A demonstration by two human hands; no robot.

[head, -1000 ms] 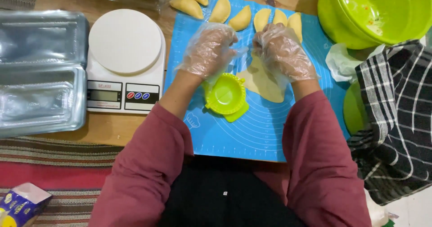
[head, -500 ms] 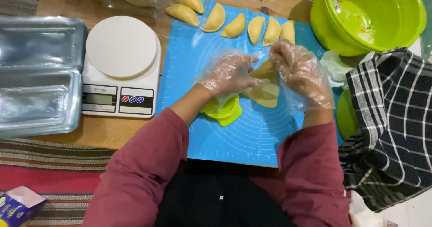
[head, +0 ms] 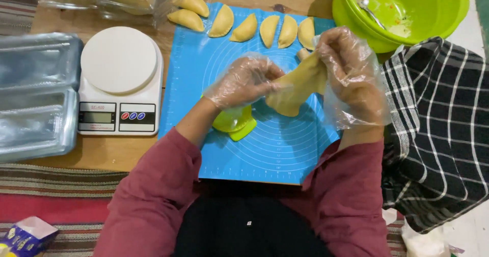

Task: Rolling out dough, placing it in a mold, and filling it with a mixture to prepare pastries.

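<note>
Both my hands wear loose clear plastic gloves. My left hand [head: 243,81] and my right hand [head: 346,63] together hold a thin yellow dough sheet [head: 295,86] lifted above the blue silicone mat [head: 275,150]. The left pinches its left edge, the right grips its upper right part. A lime-green dumpling mould [head: 235,123] lies on the mat under my left wrist, partly hidden. Several folded half-moon pastries [head: 265,29] sit in a row along the mat's far edge.
A white kitchen scale [head: 119,81] stands left of the mat. Clear plastic trays [head: 35,99] lie at the far left. A green bowl [head: 438,7] with a spoon sits at the top right, above a black checked cloth [head: 438,135]. Bagged pastries [head: 127,0] lie at the back.
Both hands moved right and picked the dough sheet up off the mat; it now hangs stretched between them. The mould stays on the mat.
</note>
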